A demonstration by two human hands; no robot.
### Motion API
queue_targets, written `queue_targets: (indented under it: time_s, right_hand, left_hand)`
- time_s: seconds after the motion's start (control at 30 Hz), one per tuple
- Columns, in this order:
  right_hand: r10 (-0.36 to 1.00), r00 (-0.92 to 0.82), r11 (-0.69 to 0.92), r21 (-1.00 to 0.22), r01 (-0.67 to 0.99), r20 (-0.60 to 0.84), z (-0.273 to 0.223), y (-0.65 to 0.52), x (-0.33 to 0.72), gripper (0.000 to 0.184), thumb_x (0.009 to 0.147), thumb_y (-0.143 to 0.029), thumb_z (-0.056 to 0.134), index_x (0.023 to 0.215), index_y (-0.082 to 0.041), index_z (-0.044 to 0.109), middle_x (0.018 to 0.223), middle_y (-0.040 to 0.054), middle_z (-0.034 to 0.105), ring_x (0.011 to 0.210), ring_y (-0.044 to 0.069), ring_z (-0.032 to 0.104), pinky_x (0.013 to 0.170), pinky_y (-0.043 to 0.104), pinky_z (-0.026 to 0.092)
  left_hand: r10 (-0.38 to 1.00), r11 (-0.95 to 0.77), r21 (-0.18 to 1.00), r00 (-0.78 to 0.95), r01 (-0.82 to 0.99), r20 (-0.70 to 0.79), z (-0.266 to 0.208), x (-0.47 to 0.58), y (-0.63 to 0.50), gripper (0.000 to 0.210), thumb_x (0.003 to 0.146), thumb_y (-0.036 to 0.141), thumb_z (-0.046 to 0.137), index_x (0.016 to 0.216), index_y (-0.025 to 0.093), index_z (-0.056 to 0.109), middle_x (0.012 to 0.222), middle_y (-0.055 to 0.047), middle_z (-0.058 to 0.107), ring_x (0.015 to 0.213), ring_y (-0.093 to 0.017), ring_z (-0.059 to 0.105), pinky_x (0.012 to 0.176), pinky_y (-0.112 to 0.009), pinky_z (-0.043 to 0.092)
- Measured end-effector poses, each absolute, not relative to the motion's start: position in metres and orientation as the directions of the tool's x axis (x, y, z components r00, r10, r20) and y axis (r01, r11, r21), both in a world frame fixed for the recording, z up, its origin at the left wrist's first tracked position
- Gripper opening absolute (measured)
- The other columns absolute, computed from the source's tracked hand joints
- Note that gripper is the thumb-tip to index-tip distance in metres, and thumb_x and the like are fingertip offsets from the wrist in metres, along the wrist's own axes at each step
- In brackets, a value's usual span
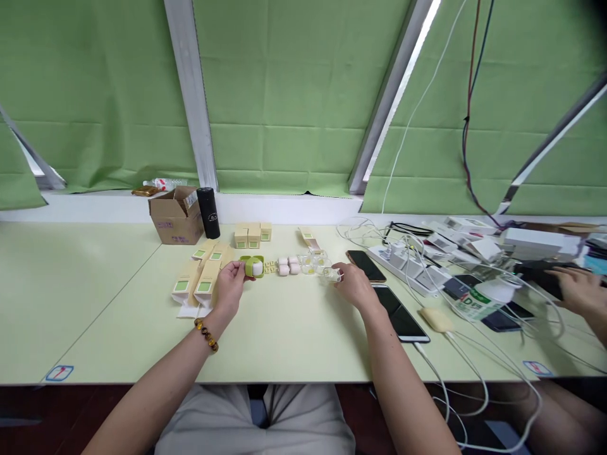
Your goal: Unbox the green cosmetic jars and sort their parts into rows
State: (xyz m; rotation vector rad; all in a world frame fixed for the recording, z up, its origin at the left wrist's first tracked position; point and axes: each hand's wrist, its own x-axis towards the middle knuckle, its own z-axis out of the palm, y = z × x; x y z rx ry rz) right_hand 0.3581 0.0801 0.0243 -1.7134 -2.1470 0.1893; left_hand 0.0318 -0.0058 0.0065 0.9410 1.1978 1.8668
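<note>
My left hand [231, 281], with a beaded bracelet at the wrist, has its fingers closed on the left edge of a small green case [255, 266] with a white rounded part. To the right lie several tiny yellow-green pieces [270, 266] and several small pale pink and white blocks [288, 265]. Beyond these is a cluster of clear plastic pieces [310, 262]. At the cluster's right end my right hand [351, 283] pinches a clear plastic piece [333, 274] between thumb and fingers. What exactly these pieces are is too small to tell.
Long cream boxes [202, 278] lie left of my left hand; small boxes [253, 235] stand behind. A cardboard box [175, 215] and black cylinder [208, 213] stand farther back. Phones [401, 313], a power strip [412, 268], cables and a white bottle [488, 297] crowd the right, near another person's hand [583, 291].
</note>
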Motion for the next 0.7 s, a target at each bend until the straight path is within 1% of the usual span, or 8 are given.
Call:
queue_targets:
  time_s: [0.1, 0.17, 0.37, 0.5, 0.57, 0.63, 0.7]
  right_hand:
    - [0.963, -0.189, 0.239, -0.286, 0.928, 0.190, 0.018, 0.084, 0.356, 0.047, 0.082, -0.005, 0.062, 0.127, -0.017, 0.067, 0.112, 0.0121, 0.069, 0.100, 0.024, 0.067, 0.078, 0.028, 0.043]
    - [0.963, -0.187, 0.236, -0.272, 0.933, 0.193, 0.015, 0.087, 0.355, 0.048, 0.082, -0.004, 0.061, 0.128, -0.017, 0.065, 0.114, 0.0130, 0.069, 0.100, 0.023, 0.067, 0.078, 0.027, 0.042]
    - [0.968, -0.174, 0.227, -0.326, 0.918, 0.183, 0.011, 0.089, 0.354, 0.051, 0.081, -0.003, 0.061, 0.131, -0.015, 0.056, 0.111, 0.0129, 0.069, 0.089, 0.019, 0.067, 0.075, 0.025, 0.042]
    - [0.965, -0.162, 0.226, -0.339, 0.914, 0.205, 0.016, 0.083, 0.353, 0.051, 0.082, -0.005, 0.062, 0.131, -0.015, 0.055, 0.112, 0.0140, 0.068, 0.090, 0.021, 0.068, 0.075, 0.027, 0.044]
    - [0.957, -0.139, 0.219, -0.319, 0.922, 0.255, 0.021, 0.076, 0.351, 0.053, 0.081, -0.006, 0.064, 0.132, -0.016, 0.056, 0.117, 0.0161, 0.066, 0.096, 0.025, 0.068, 0.075, 0.030, 0.046]
    - [0.916, -0.120, 0.250, -0.310, 0.917, 0.383, 0.027, 0.069, 0.344, 0.052, 0.080, -0.007, 0.064, 0.131, -0.019, 0.058, 0.124, 0.0171, 0.063, 0.108, 0.030, 0.065, 0.078, 0.034, 0.049]
    - [0.823, -0.143, 0.390, -0.364, 0.845, 0.550, 0.033, 0.061, 0.331, 0.045, 0.083, -0.010, 0.062, 0.127, -0.023, 0.061, 0.126, 0.0144, 0.064, 0.114, 0.031, 0.063, 0.084, 0.038, 0.051]
  left_hand:
    - [0.853, -0.319, 0.932, -0.481, -0.169, 0.204, 0.007, 0.032, -0.006, 0.044, 0.078, 0.054, 0.081, 0.090, 0.015, 0.066, 0.084, -0.005, 0.072, 0.068, -0.015, 0.067, 0.067, -0.030, 0.055]
    - [0.853, -0.321, 0.932, -0.479, -0.167, 0.208, 0.008, 0.033, -0.006, 0.045, 0.077, 0.054, 0.082, 0.090, 0.015, 0.065, 0.084, -0.006, 0.072, 0.069, -0.016, 0.067, 0.067, -0.030, 0.055]
    - [0.856, -0.319, 0.932, -0.474, -0.170, 0.206, 0.008, 0.033, -0.006, 0.047, 0.076, 0.056, 0.082, 0.090, 0.015, 0.066, 0.087, -0.007, 0.073, 0.071, -0.016, 0.068, 0.067, -0.030, 0.056]
    - [0.866, -0.311, 0.929, -0.462, -0.202, 0.190, 0.008, 0.033, -0.007, 0.043, 0.076, 0.052, 0.083, 0.090, 0.014, 0.066, 0.090, -0.007, 0.074, 0.071, -0.016, 0.068, 0.068, -0.031, 0.057]
    - [0.882, -0.301, 0.923, -0.437, -0.240, 0.174, 0.010, 0.034, -0.008, 0.041, 0.077, 0.049, 0.083, 0.090, 0.014, 0.067, 0.093, -0.008, 0.074, 0.072, -0.016, 0.068, 0.070, -0.032, 0.059]
    - [0.899, -0.291, 0.914, -0.408, -0.283, 0.160, 0.012, 0.037, -0.009, 0.037, 0.076, 0.045, 0.084, 0.089, 0.014, 0.068, 0.095, -0.009, 0.074, 0.075, -0.016, 0.068, 0.070, -0.033, 0.059]
    - [0.915, -0.283, 0.903, -0.374, -0.323, 0.152, 0.013, 0.039, -0.011, 0.035, 0.076, 0.042, 0.085, 0.088, 0.014, 0.069, 0.097, -0.009, 0.074, 0.077, -0.017, 0.068, 0.071, -0.033, 0.060]
